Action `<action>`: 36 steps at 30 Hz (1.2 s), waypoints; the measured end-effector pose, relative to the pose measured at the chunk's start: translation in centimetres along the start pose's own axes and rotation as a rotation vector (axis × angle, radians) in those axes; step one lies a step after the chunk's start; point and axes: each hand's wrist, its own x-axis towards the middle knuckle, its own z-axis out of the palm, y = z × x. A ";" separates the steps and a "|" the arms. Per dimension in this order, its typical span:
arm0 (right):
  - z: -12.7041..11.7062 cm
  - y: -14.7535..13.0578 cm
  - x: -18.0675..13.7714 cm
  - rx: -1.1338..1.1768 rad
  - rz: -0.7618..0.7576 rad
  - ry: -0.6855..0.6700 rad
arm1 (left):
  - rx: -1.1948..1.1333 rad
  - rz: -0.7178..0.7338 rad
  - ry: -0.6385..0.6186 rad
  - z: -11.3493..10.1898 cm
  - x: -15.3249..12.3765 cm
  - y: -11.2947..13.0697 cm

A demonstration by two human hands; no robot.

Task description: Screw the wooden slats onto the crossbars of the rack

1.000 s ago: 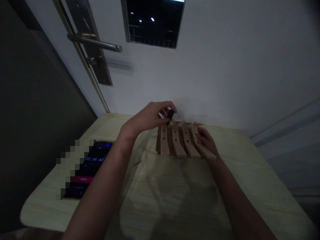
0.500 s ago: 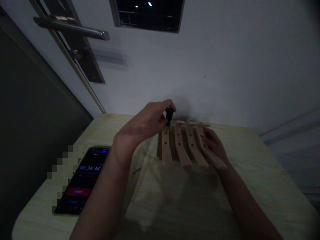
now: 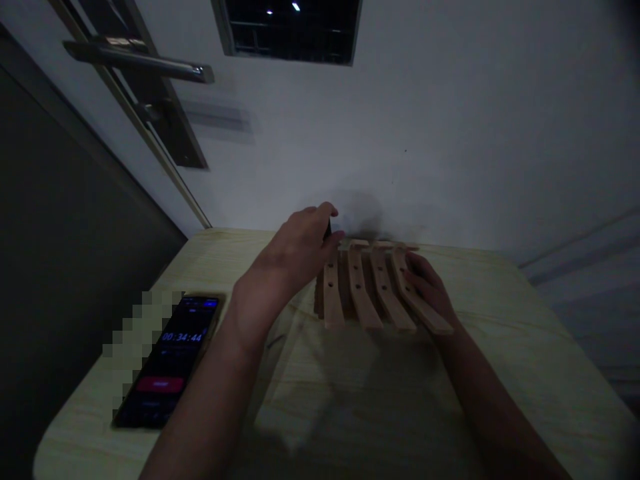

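My left hand (image 3: 303, 247) is closed around a small screwdriver (image 3: 327, 231). Only a bit of its black handle shows between the fingers; the tip is hidden. Just below that hand is a wooden piece (image 3: 366, 310) made of several bent slats side by side, each with dark round holes. The leftmost slat (image 3: 333, 310) is nearest the screwdriver, with its two holes in view. On the far side, my right hand (image 3: 431, 287) grips the rightmost slat (image 3: 425, 313), its fingers partly hidden behind the wood.
On the left of the light wooden table (image 3: 400, 407) lies a phone (image 3: 165, 367) showing a timer, beside my left forearm. A small dark thin object (image 3: 275, 342) rests near that forearm. Behind the table stands a white door (image 3: 450, 133) with a metal handle (image 3: 140, 61).
My left hand has shifted slightly left with the screwdriver, whose shaft no longer shows at the leftmost slat's upper hole. My right hand and the wooden piece have hardly moved.
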 end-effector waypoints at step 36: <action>0.0 -0.2 -0.3 -0.015 0.008 -0.038 | -0.228 0.111 0.172 1.5 0.8 -0.2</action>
